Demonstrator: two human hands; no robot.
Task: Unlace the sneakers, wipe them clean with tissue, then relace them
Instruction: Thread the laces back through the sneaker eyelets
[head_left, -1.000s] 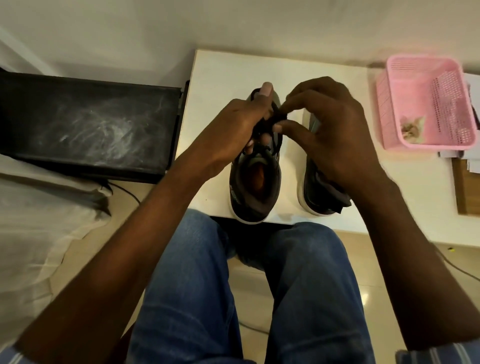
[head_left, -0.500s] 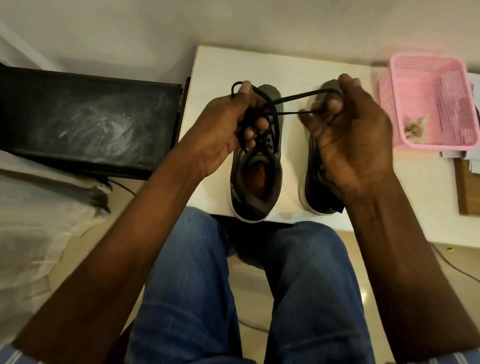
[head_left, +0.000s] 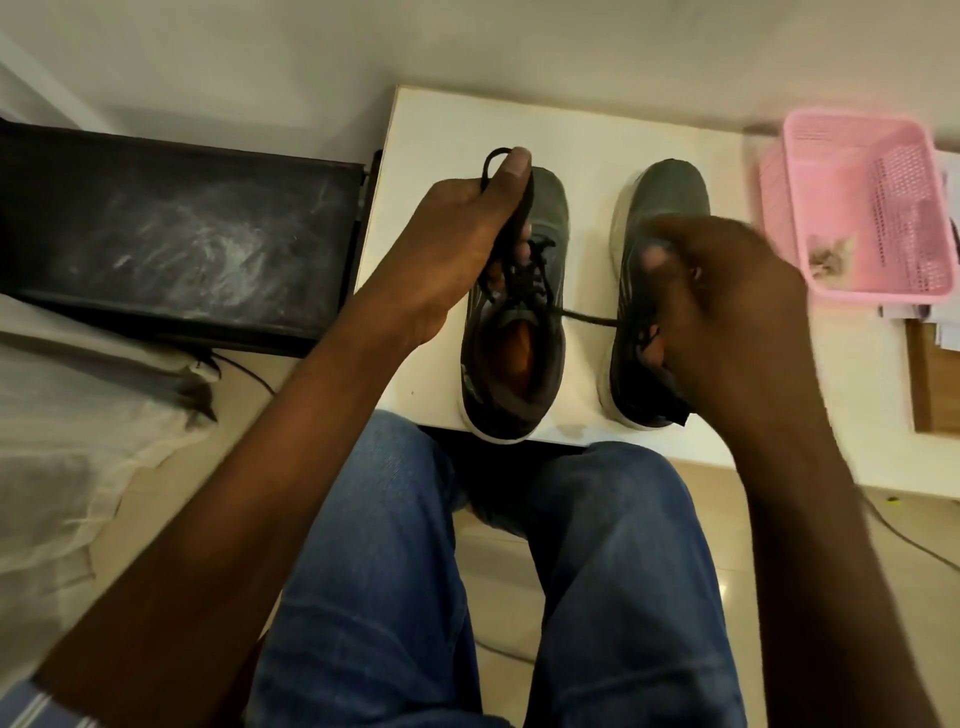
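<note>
The left hand (head_left: 457, 244) is curled over the toe half of the near-side dark grey mesh sneaker with a white sole (head_left: 511, 332), thumb up at the toe, pinching a loop of the thin black lace (head_left: 535, 270) that pokes out above the thumb. The right hand (head_left: 722, 312), blurred, is closed in a fist over the second dark grey sneaker (head_left: 660, 208) just beside the first. A single strand of the same lace runs taut from the first sneaker's eyelets across the gap into that fist, so I judge it grips the lace's free end, though the fingers are too smeared to see the pinch itself.

Both sneakers stand side by side on the white bench (head_left: 587, 135), heels toward the person's blue-jeaned knees (head_left: 395, 571), toes pointing away, long axes parallel. The strand crosses at right angles to the laced sneaker's length, leaving it near the top eyelets on its right. Whichever way the lacing is going, the pull will likely be sideways toward the right hand while the left one steadies the shoe.

Beyond the second sneaker sits a pink perforated plastic basket (head_left: 862, 208) with a crumpled scrap inside; on the other side of the first sneaker lies a dusty black panel (head_left: 171, 239).
</note>
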